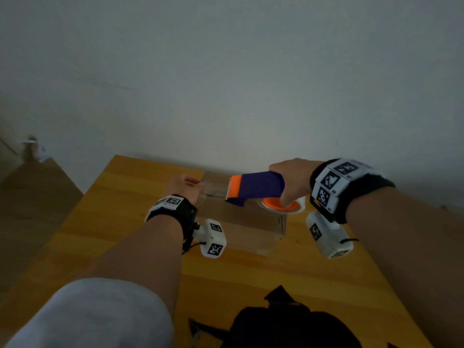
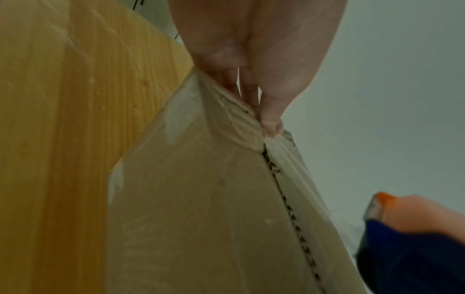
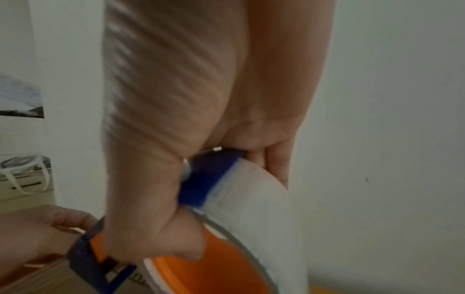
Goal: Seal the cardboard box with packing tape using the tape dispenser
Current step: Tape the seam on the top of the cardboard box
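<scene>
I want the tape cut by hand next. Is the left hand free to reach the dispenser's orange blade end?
Probably not yet. The left hand pinches the tape end at the cardboard box far edge. The tape dispenser, gripped by the right hand, sits close with nothing between.

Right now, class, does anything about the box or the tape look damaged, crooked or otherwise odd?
Yes: where the left hand pinches the cardboard box at its far corner, the clear packing tape is bunched into wrinkles instead of lying flat. The tape dispenser in the right hand looks normal.
</scene>
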